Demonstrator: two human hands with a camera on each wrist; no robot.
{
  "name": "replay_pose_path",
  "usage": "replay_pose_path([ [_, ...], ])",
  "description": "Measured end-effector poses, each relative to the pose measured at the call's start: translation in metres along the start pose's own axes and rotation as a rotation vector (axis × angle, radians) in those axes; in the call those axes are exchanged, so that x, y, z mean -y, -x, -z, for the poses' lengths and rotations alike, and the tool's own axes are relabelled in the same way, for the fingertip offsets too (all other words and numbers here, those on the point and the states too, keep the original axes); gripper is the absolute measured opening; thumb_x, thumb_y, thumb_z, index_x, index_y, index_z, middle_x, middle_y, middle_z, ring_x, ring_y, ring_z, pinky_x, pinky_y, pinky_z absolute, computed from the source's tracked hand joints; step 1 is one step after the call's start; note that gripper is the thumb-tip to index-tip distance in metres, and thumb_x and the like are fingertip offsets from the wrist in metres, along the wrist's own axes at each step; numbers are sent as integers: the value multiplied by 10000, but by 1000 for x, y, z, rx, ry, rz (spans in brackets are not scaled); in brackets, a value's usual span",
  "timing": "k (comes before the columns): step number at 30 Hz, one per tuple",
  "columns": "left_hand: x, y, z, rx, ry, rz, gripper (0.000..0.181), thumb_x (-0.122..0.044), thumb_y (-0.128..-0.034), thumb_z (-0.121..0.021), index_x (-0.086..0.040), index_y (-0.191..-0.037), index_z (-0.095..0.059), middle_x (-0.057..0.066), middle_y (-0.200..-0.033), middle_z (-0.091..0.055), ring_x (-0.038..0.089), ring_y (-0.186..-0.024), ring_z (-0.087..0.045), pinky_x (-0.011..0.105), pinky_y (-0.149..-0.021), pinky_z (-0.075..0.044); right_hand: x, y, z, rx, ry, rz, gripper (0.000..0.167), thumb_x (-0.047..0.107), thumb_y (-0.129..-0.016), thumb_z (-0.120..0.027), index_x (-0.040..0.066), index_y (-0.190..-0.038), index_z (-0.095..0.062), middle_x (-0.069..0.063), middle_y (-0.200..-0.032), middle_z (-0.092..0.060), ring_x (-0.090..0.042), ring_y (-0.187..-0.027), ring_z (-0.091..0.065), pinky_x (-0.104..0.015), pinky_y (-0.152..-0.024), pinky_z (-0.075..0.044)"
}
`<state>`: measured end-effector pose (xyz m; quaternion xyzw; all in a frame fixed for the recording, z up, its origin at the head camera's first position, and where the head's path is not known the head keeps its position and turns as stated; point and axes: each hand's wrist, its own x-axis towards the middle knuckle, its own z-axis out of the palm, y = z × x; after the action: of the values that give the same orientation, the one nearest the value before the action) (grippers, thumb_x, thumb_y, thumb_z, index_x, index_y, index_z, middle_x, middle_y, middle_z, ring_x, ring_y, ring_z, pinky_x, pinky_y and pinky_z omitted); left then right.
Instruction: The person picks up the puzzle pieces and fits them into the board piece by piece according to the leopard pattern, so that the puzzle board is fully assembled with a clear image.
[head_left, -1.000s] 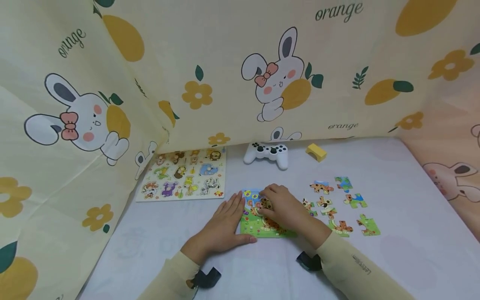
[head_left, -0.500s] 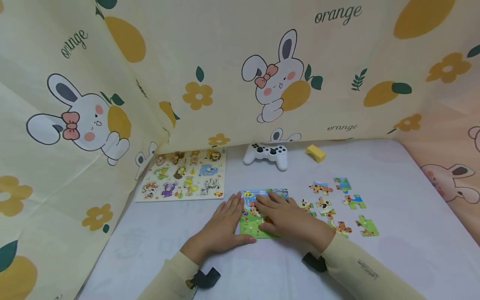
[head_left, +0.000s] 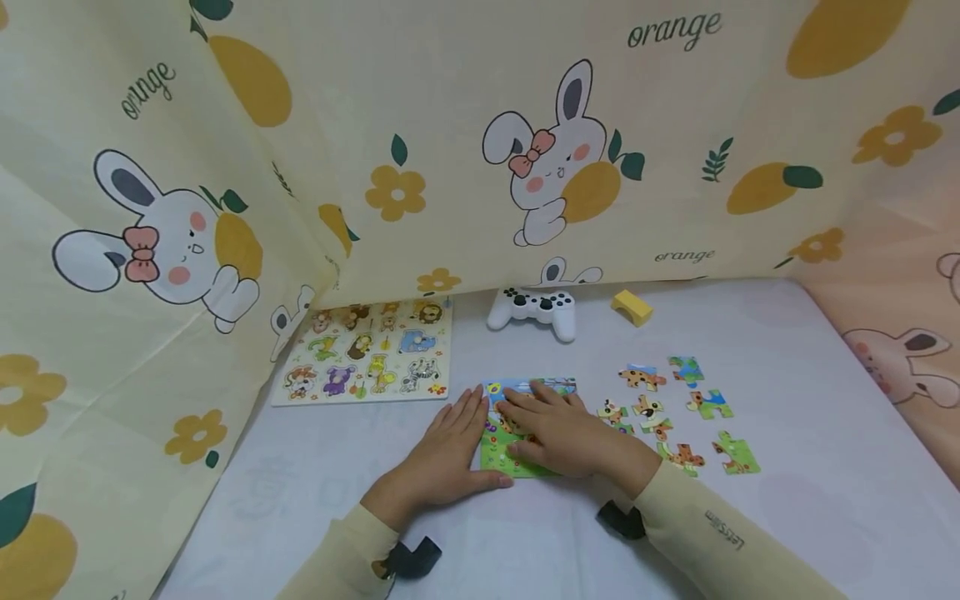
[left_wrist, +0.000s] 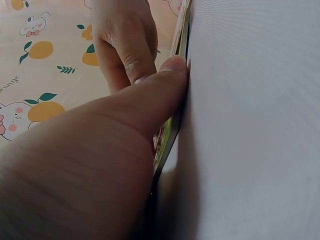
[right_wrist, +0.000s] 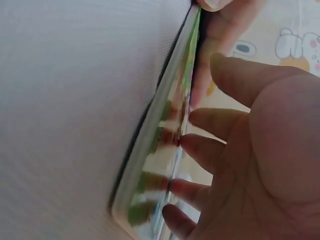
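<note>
Puzzle board (head_left: 499, 454) lies flat on the white table (head_left: 525, 542) in the head view, under the right hand (head_left: 566, 433) and just right of the left hand (head_left: 450, 454). It is green on the side near the person and blue on the far side. The left hand is flat and wide, with its fingertips at the board's left edge and its thumb at the near edge. The right hand has its fingers spread over the board and is not curled round anything. Loose puzzle pieces (head_left: 738, 452) lie to the right of the right hand. An animal board (head_left: 393, 358) is past the left hand, over to its left. A white game controller (head_left: 533, 312) is past the right hand, and a yellow block (head_left: 632, 307) is more to the right. Behind it all hangs a bunny cloth (head_left: 450, 100). In the left wrist view, the left thumb reaches across big and close, with its tip on the board's thin edge, and the right hand shows past it. In the right wrist view, the right fingers touch the shiny board while the right thumb stays apart. Part of the left hand is beyond that thumb.
</note>
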<state>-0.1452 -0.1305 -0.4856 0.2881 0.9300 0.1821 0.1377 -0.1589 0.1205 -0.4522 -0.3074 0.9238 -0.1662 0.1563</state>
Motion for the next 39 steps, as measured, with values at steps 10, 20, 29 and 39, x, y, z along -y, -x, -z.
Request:
replay_pose_path([
  [10,-2,2,2,-5,6,10,1210,-814,-951,-611,-29,-1739,-135,99,-1812,53,257,-1652,64,489,-1311,-20,-15,18,8,-153,-269,32,674,458,-1122,-612,123,-1683,-443,-157,-1739,-342,-436,-1578,-311,-735,-1211,-263],
  [20,-3,1,2,-7,17,15,1213,-799,-946,-637,-30,-1740,-136,98,-1812,52,262,-1653,59,485,-1309,-18,-46,57,37,-338,-510,-27,610,351,-1139,-616,139,-1679,-429,-136,-1645,-492,-402,-1420,-536,-648,-1080,-483],
  [29,-3,0,1,-5,13,16,1220,-812,-942,-626,-33,-1740,-130,96,-1812,56,257,-1652,64,490,-1309,-19,-92,84,60,-567,-676,-1,472,210,-1197,-427,81,-1650,-444,-133,-1492,-609,-298,-1295,-622,-265,-995,-519],
  [39,0,-1,-2,-8,19,24,1236,-845,-927,-602,-38,-1741,-139,83,-1811,62,240,-1650,74,503,-1308,-31,-135,105,61,-746,-920,1,472,293,-1208,-341,134,-1619,-509,-119,-1459,-624,-285,-1306,-566,-287,-1009,-476],
])
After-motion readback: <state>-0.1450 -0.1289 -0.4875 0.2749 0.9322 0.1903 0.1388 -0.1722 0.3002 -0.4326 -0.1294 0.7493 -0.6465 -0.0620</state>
